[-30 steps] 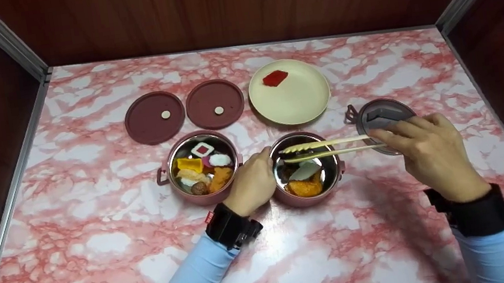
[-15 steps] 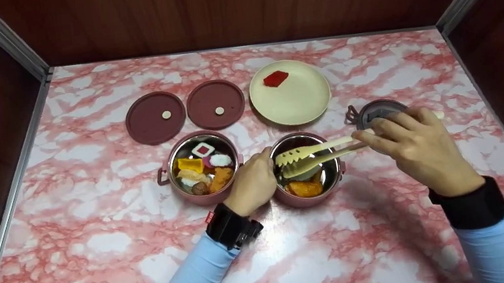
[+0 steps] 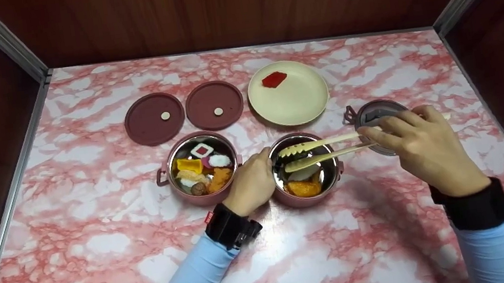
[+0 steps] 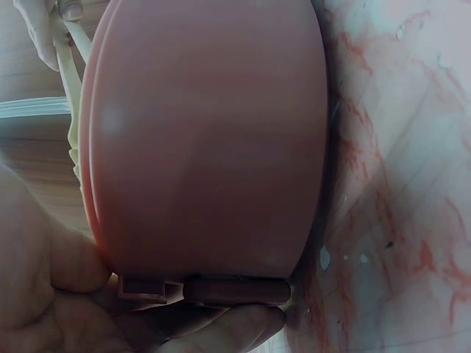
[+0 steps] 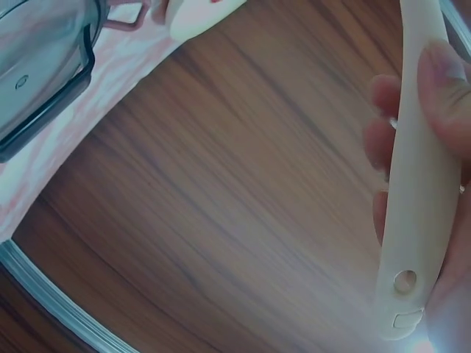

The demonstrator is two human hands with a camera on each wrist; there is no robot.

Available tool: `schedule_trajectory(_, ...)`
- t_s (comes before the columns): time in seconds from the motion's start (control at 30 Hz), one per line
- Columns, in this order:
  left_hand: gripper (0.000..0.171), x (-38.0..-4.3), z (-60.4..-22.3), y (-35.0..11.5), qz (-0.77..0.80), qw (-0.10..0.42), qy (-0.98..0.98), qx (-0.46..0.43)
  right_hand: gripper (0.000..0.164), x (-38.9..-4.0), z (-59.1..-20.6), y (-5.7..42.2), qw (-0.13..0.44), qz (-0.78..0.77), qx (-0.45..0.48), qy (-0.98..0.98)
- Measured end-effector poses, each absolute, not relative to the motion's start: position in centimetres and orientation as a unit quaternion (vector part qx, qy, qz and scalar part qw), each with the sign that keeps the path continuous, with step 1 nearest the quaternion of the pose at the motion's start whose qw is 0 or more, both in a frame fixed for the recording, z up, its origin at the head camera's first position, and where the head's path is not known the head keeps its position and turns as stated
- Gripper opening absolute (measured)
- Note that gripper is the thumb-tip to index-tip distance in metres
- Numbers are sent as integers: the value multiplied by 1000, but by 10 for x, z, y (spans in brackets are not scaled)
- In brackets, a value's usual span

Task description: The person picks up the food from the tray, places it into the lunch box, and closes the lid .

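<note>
My left hand (image 3: 253, 183) holds the side handle of the right-hand pink pot (image 3: 307, 200), and its fingers close around that handle in the left wrist view. My right hand (image 3: 423, 152) grips a pair of cream tongs (image 3: 300, 148), whose scalloped tips hang spread over the pot's mouth with nothing visible between them. Inside that pot lie an orange-brown food piece (image 3: 304, 188) and a pale piece (image 3: 306, 173), partly covered by the tongs. The tongs' handle end (image 5: 419, 220) runs between thumb and fingers in the right wrist view.
A second pink pot (image 3: 208, 199) with several food pieces stands left. Behind are two maroon lids (image 3: 151, 126) (image 3: 206, 99) and a cream plate (image 3: 300, 100) bearing a red piece (image 3: 274, 79). A grey-topped lidded container (image 3: 378, 111) sits partly under my right hand.
The tongs have turned so that the broad faces of their tips show, and the tips stand further apart. My right hand shifted slightly left, then a little back; my left hand stays put.
</note>
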State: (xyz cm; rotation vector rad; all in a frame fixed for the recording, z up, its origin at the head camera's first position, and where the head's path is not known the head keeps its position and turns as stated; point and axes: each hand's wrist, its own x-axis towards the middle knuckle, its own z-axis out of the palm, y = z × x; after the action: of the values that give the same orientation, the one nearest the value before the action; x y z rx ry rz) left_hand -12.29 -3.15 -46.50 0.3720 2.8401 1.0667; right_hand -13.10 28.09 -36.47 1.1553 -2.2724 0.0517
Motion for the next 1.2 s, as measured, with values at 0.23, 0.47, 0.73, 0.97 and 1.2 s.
schedule_trajectory(0.23,46,-122,-466,-31,352,50,927,116,37,-133,-363,292,297,36,391,-870)
schedule_trajectory(0.47,46,-123,-466,-31,350,51,929,112,37,-150,-366,302,301,43,332,-893)
schedule_trajectory(0.73,45,-123,-465,-32,342,40,932,114,32,-204,-361,294,308,7,315,-898)
schedule_trajectory(0.97,44,-123,-464,-31,333,34,935,116,27,-263,-348,275,270,-19,340,-901)
schedule_trajectory(1.2,43,-124,-463,-32,333,34,935,116,23,-311,-338,245,226,-65,379,-895)
